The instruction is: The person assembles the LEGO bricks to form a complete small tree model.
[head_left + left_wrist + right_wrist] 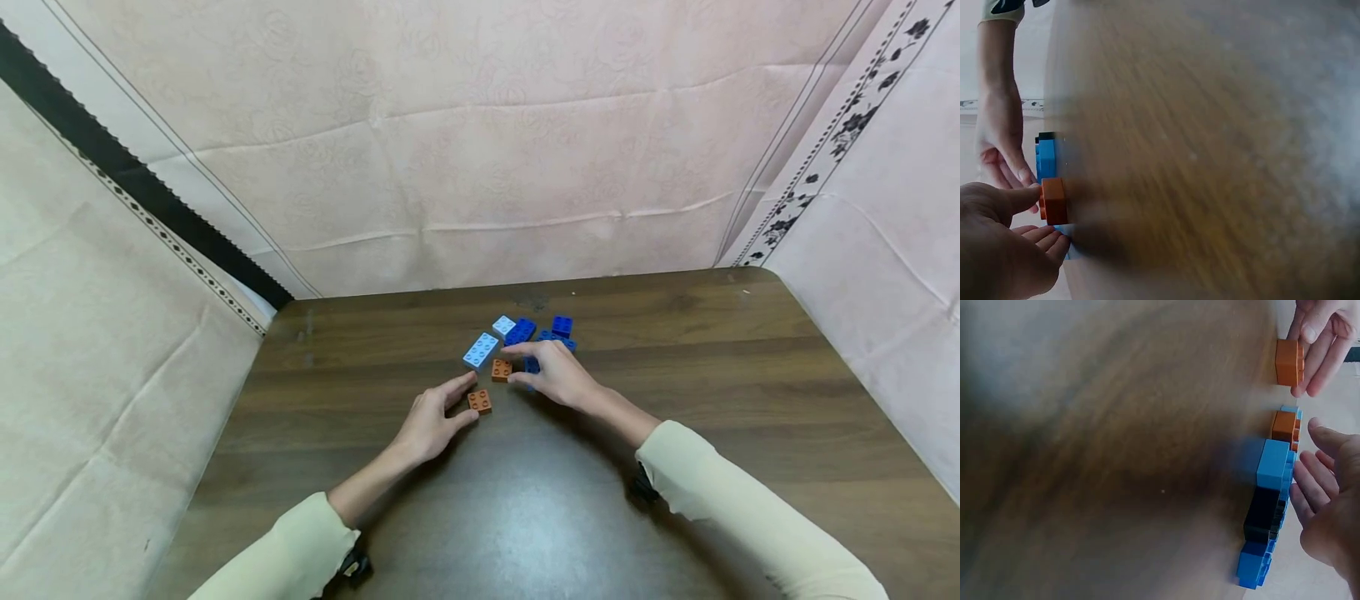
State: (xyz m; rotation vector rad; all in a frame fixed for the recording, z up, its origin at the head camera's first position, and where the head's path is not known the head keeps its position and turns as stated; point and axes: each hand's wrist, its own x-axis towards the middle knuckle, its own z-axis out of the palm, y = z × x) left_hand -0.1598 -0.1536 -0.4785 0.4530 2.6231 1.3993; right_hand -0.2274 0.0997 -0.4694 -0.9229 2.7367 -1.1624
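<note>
My left hand point(432, 422) is at the nearer orange brick point(480, 402). Its thumb lies by the brick's near edge, and the fingers stretch past the far side. In the left wrist view this orange brick point(1055, 201) sits between thumb and fingertips. My right hand point(558, 375) hovers over the blue bricks, thumb and index finger apart on either side of a second orange brick point(502, 370). The right wrist view shows that brick point(1284, 426) next to the spread thumb. The right palm partly hides a blue brick point(532, 365).
Beyond the hands lie a long light blue brick point(480, 350), a small light blue brick point(504, 325) and dark blue bricks point(521, 331), one of them small point(562, 325). All rest on a brown wooden table point(360, 358). Pale cloth point(480, 167) hangs behind it and along both sides.
</note>
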